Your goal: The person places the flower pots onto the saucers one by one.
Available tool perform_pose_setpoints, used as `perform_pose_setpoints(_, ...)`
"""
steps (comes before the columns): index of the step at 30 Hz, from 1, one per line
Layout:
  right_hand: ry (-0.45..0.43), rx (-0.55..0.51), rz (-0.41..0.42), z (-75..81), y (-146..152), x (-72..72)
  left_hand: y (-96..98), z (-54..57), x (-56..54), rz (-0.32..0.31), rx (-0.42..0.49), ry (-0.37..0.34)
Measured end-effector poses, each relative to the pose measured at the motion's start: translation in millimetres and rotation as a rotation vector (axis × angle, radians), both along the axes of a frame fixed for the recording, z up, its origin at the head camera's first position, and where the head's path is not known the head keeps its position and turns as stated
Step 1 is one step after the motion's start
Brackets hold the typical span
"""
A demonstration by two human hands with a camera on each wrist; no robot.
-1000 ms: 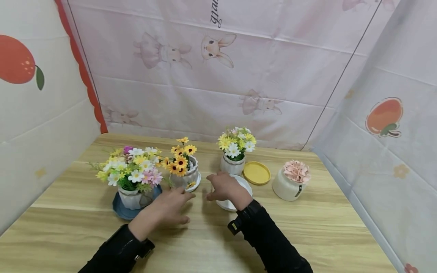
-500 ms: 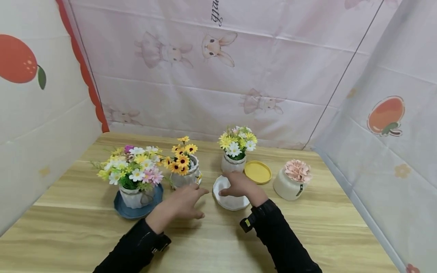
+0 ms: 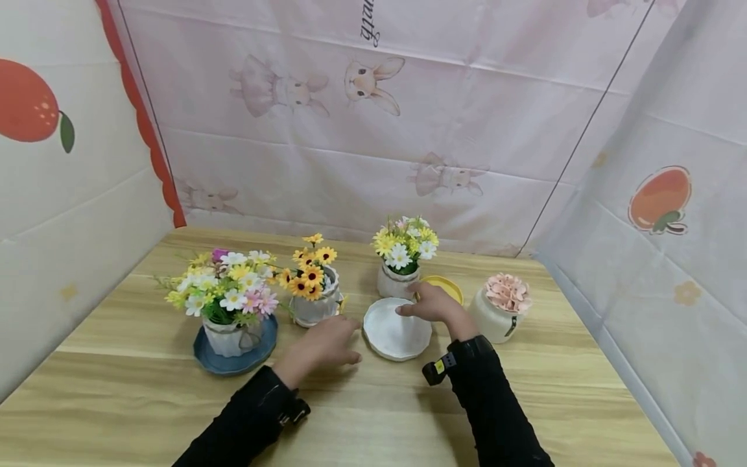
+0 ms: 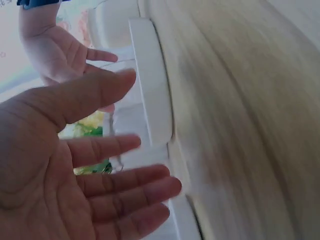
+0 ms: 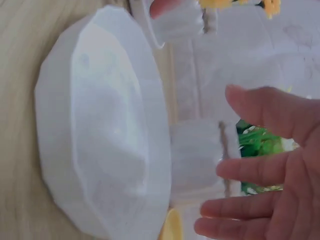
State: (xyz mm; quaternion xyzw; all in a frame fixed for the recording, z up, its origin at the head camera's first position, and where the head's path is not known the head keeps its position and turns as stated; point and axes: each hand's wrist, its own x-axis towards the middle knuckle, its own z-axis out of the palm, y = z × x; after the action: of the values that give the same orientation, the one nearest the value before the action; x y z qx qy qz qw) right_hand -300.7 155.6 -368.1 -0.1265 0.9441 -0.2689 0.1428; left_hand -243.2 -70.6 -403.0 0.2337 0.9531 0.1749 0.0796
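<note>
On the tabletop (image 3: 583, 402), white dish (image 3: 393, 331) sits just nearside of far flowerpot (image 3: 393, 284). Left hand (image 3: 321, 347), right hand (image 3: 434, 305): fingers extended, nothing held. Probably the reach; next calls for curling fingers round flowerpot.

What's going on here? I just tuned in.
A person's right grip is at the right edge of a white plate, near a pot of yellow and white flowers. The left grip is left of the plate, in front of a pot of orange flowers. Neither holds anything. Further left, a pot of mixed flowers stands on a blue plate.
</note>
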Motion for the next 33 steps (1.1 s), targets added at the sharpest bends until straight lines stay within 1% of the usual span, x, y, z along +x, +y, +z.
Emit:
perform_pose_setpoints(4, -0.005, -0.04, -0.088, -4.6, 6.3, -6.7, 8.1, -2.0, -3.7, 0.11, 0.012, -0.032)
perform_pose_setpoints(6, -0.008, -0.057, -0.127, -8.0, 9.3, -10.8, 11.1, -2.2, -5.3, 0.164, 0.031, -0.061)
perform_pose_setpoints(8, -0.005, -0.074, -0.16, -11.6, 12.0, -15.0, 13.4, -3.0, -7.6, 0.201, 0.053, -0.086)
perform_pose_setpoints(12, -0.003, -0.105, -0.184, -16.4, 14.1, -21.2, 16.5, -5.2, -11.8, 0.245, 0.088, -0.114)
perform_pose_setpoints(16, -0.004, -0.131, -0.225, -21.1, 15.0, -25.2, 18.3, -7.1, -15.0, 0.289, 0.153, -0.141)
perform_pose_setpoints(19, 0.01, -0.148, -0.255, -24.8, 15.6, -28.2, 19.9, -8.0, -17.5, 0.326, 0.228, -0.202)
perform_pose_setpoints(23, 0.027, -0.226, -0.263, -29.0, 13.9, -32.7, 21.7, -9.5, -21.6, 0.382, 0.298, -0.286)
perform_pose_setpoints(26, 0.034, -0.301, -0.261, -31.3, 10.9, -35.7, 22.0, -11.0, -24.9, 0.4, 0.303, -0.296)
perform_pose_setpoints(30, 0.049, -0.368, -0.242, -32.5, 7.7, -39.1, 22.5, -10.6, -27.6, 0.403, 0.296, -0.303)
perform_pose_setpoints(33, 0.076, -0.419, -0.206, -32.4, 5.2, -42.5, 23.7, -9.6, -29.2, 0.407, 0.291, -0.318)
